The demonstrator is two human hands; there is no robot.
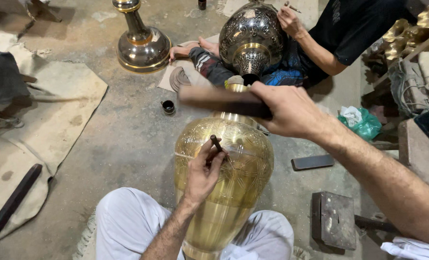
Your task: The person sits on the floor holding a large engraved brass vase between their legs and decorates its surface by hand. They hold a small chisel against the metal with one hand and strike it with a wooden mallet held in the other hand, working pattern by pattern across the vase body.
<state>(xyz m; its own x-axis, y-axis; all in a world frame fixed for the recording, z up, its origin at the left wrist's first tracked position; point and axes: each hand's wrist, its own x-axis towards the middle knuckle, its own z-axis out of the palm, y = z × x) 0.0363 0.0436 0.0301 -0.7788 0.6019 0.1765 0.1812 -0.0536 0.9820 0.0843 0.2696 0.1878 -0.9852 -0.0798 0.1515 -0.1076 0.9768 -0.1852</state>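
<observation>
Now the left hand (202, 175) pinches a slim chisel (217, 144), tip on the shoulder of the engraved brass vase (224, 178) lying across the lap. The right hand (284, 110) is wrapped around a dark wooden striker (224, 102), blurred above it. Best kept steady: light, even taps, I'd say.

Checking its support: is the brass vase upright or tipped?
Tipped: the brass vase leans, base between the knees, neck pointing away; left hand rests on it.
</observation>
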